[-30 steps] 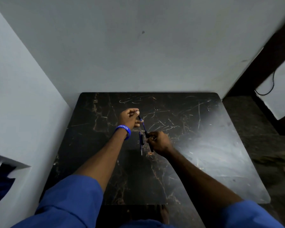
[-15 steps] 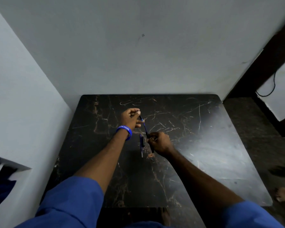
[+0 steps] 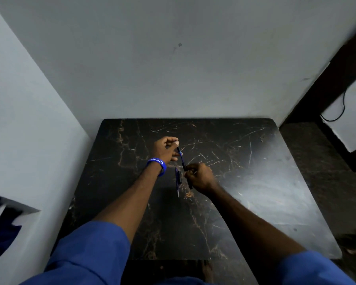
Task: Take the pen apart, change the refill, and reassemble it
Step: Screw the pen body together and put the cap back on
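**Pen stretched between your hands, little changed**

The dark marble tabletop (image 3: 245, 192) carries loose blue pen parts (image 3: 178, 178), lying just beside your right hand (image 3: 199, 176). Your left hand (image 3: 165, 149), wearing a blue wristband (image 3: 157, 164), pinches the pen (image 3: 181, 158) at its far end; your right hand is closed on its near end. Over the last second both grips have barely shifted, so the pieces probably haven't separated or seated yet.

The blue wristband (image 3: 156, 166) on the left wrist carries white capital letters that read "SYNERG", with the rest of the word curving out of sight. No other writing can be read.
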